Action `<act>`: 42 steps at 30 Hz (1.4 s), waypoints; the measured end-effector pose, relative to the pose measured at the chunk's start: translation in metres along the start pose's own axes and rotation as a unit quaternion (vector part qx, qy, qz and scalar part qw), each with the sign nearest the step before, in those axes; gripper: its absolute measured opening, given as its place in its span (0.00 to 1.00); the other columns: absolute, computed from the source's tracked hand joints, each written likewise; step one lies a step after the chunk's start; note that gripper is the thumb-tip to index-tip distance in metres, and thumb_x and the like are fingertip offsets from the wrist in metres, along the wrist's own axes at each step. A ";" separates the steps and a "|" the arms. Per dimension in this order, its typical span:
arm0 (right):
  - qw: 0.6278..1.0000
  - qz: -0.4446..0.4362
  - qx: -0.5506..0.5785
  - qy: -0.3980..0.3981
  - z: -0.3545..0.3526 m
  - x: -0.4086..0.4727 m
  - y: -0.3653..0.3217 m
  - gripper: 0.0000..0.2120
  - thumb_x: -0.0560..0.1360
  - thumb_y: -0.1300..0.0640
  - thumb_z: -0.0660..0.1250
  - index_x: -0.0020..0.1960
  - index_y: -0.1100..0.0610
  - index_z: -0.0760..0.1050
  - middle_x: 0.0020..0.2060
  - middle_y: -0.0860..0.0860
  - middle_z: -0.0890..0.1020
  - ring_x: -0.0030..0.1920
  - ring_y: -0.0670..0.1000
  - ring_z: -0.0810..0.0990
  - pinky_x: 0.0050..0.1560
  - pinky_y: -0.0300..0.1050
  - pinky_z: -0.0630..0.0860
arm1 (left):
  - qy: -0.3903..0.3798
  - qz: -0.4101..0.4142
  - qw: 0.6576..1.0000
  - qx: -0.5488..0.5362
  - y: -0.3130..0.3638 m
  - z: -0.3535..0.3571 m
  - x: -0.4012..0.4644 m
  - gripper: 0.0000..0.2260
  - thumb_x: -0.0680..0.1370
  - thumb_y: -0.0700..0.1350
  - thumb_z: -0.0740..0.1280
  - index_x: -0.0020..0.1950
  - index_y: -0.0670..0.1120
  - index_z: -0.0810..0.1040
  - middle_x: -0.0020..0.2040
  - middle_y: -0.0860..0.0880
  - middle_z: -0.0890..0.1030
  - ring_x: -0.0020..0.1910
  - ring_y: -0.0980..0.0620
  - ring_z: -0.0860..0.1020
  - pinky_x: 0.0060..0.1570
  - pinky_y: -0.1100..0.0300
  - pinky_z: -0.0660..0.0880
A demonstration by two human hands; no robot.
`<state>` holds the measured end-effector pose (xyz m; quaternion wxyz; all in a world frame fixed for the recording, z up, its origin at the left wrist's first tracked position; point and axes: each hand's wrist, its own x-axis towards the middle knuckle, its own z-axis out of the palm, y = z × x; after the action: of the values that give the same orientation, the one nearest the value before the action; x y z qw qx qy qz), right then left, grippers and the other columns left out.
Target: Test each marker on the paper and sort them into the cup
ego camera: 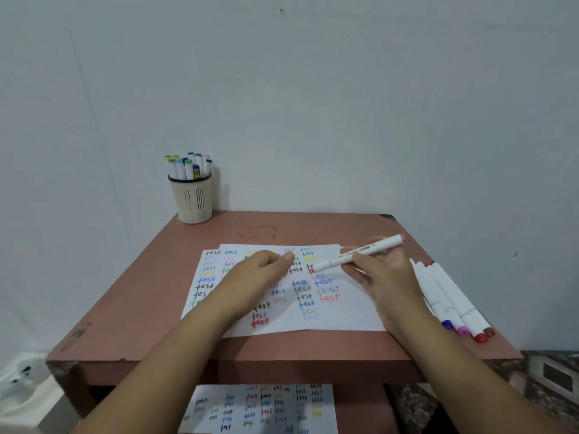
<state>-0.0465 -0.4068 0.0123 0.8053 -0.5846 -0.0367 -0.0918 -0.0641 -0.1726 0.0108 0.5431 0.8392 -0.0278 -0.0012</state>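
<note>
Desk: brown, against a pale wall.
Right hand: grip clamped on marker, tip left-down over paper.
Left hand: grip loosely curled, empty.
Cup: far left of marker.

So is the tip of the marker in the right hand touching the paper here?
Cannot tell. In the head view the right hand grips the marker, whose tip sits over the paper by red writing; no contact or gap shows plainly.

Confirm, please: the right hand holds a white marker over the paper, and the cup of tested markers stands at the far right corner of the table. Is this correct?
Not quite. The head view shows the cup at the far left corner of the table, not the right. The rest holds: the right hand holds a white marker over the paper.
</note>
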 end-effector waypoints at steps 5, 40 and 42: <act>0.999 0.004 0.044 -0.003 0.027 0.012 -0.018 0.04 0.82 0.67 0.66 0.52 0.60 0.73 0.45 0.57 0.82 0.50 0.56 0.86 0.52 0.49 0.84 | -0.005 0.020 0.999 -0.045 0.002 -0.020 0.011 0.23 0.68 0.77 0.62 0.52 0.64 0.80 0.55 0.62 0.83 0.59 0.59 0.79 0.65 0.50 0.73; 0.824 -0.290 -0.453 -0.175 0.322 0.226 0.054 0.16 0.82 0.53 0.69 0.69 0.51 0.79 0.53 0.49 0.75 0.60 0.54 0.74 0.57 0.43 0.71 | 0.296 0.068 0.948 0.092 -0.082 -0.131 0.120 0.14 0.74 0.62 0.68 0.59 0.64 0.73 0.54 0.62 0.76 0.54 0.63 0.76 0.51 0.62 0.75; 0.820 -0.280 -0.469 -0.171 0.320 0.223 0.055 0.15 0.84 0.52 0.65 0.68 0.53 0.81 0.53 0.50 0.71 0.62 0.55 0.72 0.61 0.45 0.71 | 0.288 0.069 0.950 0.099 -0.082 -0.131 0.119 0.13 0.75 0.62 0.68 0.58 0.64 0.73 0.54 0.62 0.76 0.53 0.64 0.75 0.49 0.65 0.73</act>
<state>0.1981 -0.1102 0.0989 0.3540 -0.8626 -0.2886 -0.2176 0.0623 -0.0250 -0.0069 0.4414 0.8493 0.0718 0.2806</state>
